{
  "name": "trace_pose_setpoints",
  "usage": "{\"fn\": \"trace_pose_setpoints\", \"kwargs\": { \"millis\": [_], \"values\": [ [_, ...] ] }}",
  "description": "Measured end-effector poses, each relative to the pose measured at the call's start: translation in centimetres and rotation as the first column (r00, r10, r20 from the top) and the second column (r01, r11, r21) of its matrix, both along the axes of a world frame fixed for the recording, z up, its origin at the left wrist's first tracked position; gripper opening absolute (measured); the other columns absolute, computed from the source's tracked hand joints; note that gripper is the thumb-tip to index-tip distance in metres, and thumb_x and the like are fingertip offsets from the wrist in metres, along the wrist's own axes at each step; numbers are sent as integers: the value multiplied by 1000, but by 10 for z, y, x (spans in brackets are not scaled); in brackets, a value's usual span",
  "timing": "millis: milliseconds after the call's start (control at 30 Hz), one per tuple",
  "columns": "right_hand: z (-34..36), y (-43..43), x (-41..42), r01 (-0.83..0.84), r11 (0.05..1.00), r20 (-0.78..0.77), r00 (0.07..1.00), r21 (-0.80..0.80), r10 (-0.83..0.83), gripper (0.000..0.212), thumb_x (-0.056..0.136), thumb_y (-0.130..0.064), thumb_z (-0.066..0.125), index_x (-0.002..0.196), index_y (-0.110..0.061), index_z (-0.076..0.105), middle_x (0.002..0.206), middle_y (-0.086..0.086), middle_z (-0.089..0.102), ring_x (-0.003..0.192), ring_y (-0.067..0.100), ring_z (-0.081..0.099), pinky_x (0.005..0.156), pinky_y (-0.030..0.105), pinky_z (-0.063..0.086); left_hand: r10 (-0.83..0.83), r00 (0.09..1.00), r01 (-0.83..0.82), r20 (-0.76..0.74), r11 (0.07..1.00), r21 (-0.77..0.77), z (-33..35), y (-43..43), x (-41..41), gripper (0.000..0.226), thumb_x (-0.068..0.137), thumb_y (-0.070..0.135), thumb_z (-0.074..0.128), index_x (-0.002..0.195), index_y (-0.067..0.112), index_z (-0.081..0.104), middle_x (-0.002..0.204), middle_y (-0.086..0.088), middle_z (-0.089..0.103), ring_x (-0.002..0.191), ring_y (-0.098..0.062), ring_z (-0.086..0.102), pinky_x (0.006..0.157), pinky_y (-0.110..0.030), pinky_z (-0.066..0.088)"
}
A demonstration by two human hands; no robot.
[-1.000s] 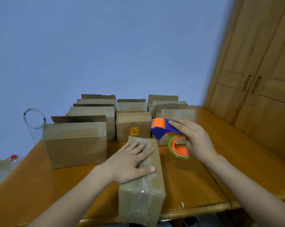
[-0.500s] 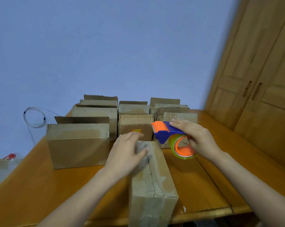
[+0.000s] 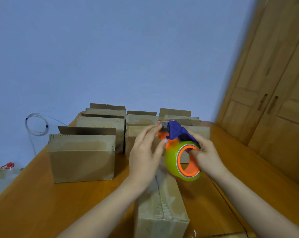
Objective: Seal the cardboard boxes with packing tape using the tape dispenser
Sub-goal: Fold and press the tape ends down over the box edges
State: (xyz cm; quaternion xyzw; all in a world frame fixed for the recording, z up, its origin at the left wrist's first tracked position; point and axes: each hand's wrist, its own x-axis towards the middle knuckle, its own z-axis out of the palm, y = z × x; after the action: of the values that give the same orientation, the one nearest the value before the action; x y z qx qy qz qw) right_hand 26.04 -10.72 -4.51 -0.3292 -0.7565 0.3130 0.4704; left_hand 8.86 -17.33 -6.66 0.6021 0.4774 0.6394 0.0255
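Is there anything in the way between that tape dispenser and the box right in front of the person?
Nothing visible. The right hand holds the tape dispenser in the air over the far end of the near box. The left hand is at the dispenser's front, not under it.

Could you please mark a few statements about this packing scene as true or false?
1. The right hand holds the tape dispenser. True.
2. The tape roll is red. False: it is green, on an orange core.
3. The left hand lies flat on the near box. False: it is off the box, fingertips at the dispenser's front end.
4. A wooden wardrobe stands to the right. True.
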Motion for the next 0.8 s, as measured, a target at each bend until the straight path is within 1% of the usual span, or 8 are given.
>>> {"fn": "trace_pose_setpoints", "kwargs": {
  "millis": [133, 200, 367, 433, 533, 667, 733, 800],
  "values": [
    [-4, 1, 0, 14, 999, -25, 1000, -52, -15, 66, 79, 24, 52, 122, -25, 60, 105, -12, 68, 94, -1, 63, 73, 11, 46, 20, 1000, -19, -18, 996, 92, 1, 5, -1, 35, 93, 36, 52, 119, 16, 65, 114, 4, 59, 105, -17, 59, 86, -37, 52],
    [-7, 1, 1, 22, 998, -19, 1000, -58, -23, 64, 78, 25, 51, 123, -21, 60, 104, -12, 68, 92, -1, 62, 72, 10, 45, 13, 1000, -11, -19, 993, 117, 0, 7, -3, 32, 94, 36, 50, 114, 15, 66, 110, 6, 59, 102, -15, 59, 82, -38, 53],
    [-7, 0, 8, 54, 996, 0, 999, -68, -54, 67, 78, 24, 52, 111, -33, 61, 92, -23, 70, 90, -4, 62, 74, 10, 44, 10, 1000, -13, 21, 992, 126, -1, 10, -7, 15, 90, 39, 56, 95, 25, 59, 91, 13, 59, 90, -7, 58, 72, -35, 52],
    [-6, 0, 14, 71, 996, 11, 997, -60, -70, 67, 78, 26, 51, 114, -30, 61, 91, -23, 69, 87, -8, 61, 72, 8, 44, 13, 1000, -14, 15, 995, 102, -1, 11, -10, 15, 87, 41, 58, 91, 27, 55, 88, 14, 59, 86, -6, 58, 71, -32, 51],
    [-3, -2, 21, 93, 995, 16, 996, -32, -93, 71, 78, 26, 50, 106, -38, 59, 96, -20, 66, 86, -11, 61, 71, 7, 45, -19, 999, 21, -28, 996, 88, 0, 15, -16, 18, 85, 42, 59, 93, 26, 54, 88, 15, 57, 85, -5, 56, 70, -26, 49],
    [0, -3, 27, 105, 994, 38, 994, 15, -106, 74, 78, 28, 49, 102, -41, 57, 96, -25, 64, 89, -14, 59, 73, 5, 45, -50, 976, 80, -211, 988, 134, 6, 23, -21, 35, 86, 41, 62, 116, 23, 55, 107, 20, 51, 100, 3, 52, 78, -11, 44],
    [1, -3, 29, 101, 994, 50, 994, 35, -102, 75, 77, 28, 49, 103, -42, 55, 99, -23, 62, 91, -15, 58, 74, 4, 44, -19, 932, 91, -362, 979, 182, 12, 28, -20, 38, 87, 40, 63, 117, 18, 60, 113, 6, 56, 106, -6, 52, 87, -17, 43],
    [1, -2, 30, 97, 994, 59, 993, 54, -100, 74, 78, 27, 50, 105, -43, 54, 100, -22, 62, 94, -11, 58, 74, 3, 43, 53, 866, 91, -497, 961, 261, 17, 32, -18, 30, 88, 35, 63, 105, 11, 67, 107, -3, 62, 102, -16, 55, 85, -29, 44]
  ]
}}
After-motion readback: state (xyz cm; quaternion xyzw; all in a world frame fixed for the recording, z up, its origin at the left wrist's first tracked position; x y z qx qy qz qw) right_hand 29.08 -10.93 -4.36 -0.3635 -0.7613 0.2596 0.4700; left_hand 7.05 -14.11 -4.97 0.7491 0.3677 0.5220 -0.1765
